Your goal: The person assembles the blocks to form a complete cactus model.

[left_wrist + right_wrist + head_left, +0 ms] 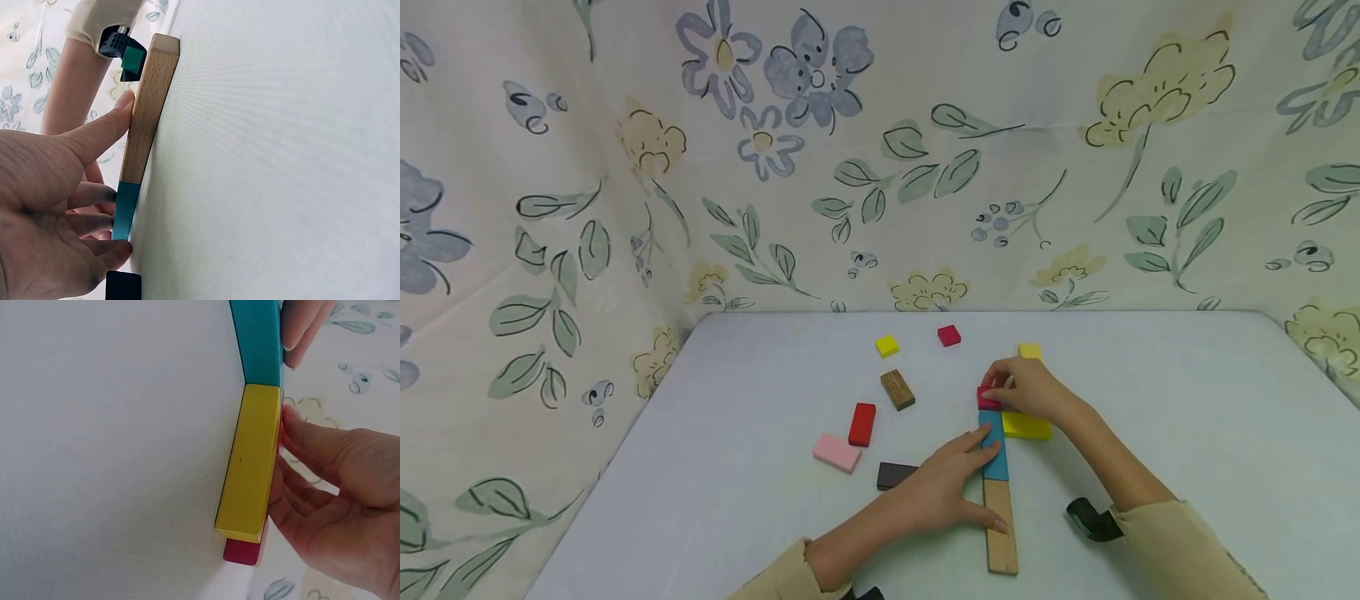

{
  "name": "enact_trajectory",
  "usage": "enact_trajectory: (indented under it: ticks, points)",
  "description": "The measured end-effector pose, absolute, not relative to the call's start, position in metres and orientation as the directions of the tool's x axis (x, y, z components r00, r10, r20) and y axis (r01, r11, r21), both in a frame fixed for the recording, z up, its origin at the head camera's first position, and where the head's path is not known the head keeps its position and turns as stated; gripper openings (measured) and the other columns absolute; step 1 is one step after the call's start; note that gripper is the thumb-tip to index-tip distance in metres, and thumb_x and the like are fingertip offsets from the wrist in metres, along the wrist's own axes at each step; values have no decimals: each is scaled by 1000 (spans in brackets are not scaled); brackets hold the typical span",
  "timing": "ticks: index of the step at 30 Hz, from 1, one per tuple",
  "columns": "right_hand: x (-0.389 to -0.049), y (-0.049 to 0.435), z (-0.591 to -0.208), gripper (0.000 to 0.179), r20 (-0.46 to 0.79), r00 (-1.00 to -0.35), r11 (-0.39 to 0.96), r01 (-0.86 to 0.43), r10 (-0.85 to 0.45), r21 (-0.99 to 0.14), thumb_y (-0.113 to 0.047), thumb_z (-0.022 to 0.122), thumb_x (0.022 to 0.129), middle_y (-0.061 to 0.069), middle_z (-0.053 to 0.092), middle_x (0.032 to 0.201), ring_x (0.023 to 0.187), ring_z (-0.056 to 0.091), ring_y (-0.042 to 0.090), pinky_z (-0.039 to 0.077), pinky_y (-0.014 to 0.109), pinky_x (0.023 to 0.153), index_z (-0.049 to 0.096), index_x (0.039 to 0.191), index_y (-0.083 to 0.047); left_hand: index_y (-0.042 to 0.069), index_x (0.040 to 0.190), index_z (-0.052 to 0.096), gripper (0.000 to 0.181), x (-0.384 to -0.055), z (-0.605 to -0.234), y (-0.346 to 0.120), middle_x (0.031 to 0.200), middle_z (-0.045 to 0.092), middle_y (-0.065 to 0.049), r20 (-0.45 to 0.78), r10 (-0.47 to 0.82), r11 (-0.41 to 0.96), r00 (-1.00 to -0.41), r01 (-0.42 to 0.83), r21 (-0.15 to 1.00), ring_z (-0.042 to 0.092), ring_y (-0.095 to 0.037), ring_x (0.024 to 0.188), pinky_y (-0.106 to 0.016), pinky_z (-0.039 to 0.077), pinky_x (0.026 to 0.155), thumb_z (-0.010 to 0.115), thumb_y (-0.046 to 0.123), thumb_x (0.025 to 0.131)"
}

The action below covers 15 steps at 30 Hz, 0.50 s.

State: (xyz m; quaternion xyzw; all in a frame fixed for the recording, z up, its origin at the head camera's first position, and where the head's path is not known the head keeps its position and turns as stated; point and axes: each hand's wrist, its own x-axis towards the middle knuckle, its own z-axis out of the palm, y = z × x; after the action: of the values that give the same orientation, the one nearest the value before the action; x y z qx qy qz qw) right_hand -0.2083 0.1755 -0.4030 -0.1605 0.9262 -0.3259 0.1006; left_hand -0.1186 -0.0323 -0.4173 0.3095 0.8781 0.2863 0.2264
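Note:
A natural wood block (1001, 525) and a blue block (994, 458) lie end to end in a line. My left hand (936, 492) is spread over them, its fingertips on the blue block and its thumb on the wood one. At the far end of the blue block, my right hand (1033, 390) pinches a small crimson block (988, 403) between thumb and fingers. Beside the blue block, a yellow block (1028, 427) sticks out to the right, under the right hand. In the right wrist view this yellow block (253, 456) hides most of the crimson behind it.
Scattered left of the line are a dark block (895, 476), a pink block (837, 452), a red block (862, 424) and a brown block (898, 390). Farther back lie a small yellow block (887, 346), a red one (949, 335) and another yellow one (1030, 350). Floral cloth (880, 250) hangs behind the table.

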Motion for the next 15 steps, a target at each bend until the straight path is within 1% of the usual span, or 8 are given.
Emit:
enact_trajectory:
  ticks: [4,8,11,15]
  points:
    - [-207,176,-403,10,-88,-928,733,-225,-361,-641,-7,76,96,8,69,94,86,61,20,61,34,79,72,104,-1,23,166,37,91,-116,-412,-31,176,22,4,-231,661,661,-714,408,630,27,-23,161,-40,40,122,82,46,90]
    - [-205,177,-403,10,-82,-928,727,-229,-365,-647,-8,76,97,8,69,94,85,61,20,61,34,78,72,104,-2,23,166,37,91,-116,-412,-32,176,22,5,-228,662,657,-714,407,635,27,-23,161,-40,40,122,82,46,90]
    - [-204,177,-403,10,-79,-926,723,-232,-368,-651,-9,76,97,8,69,94,85,61,20,60,33,77,73,103,-2,25,166,35,91,-119,-420,-33,176,20,6,-213,675,640,-706,416,646,26,-23,161,-42,39,122,80,50,91]
    - [-202,177,-401,10,-78,-925,718,-234,-372,-656,-9,76,96,7,68,93,84,60,20,60,32,76,73,103,-2,29,167,32,93,-124,-440,-35,177,17,8,-169,697,612,-696,456,646,26,-23,161,-43,40,121,76,58,91]
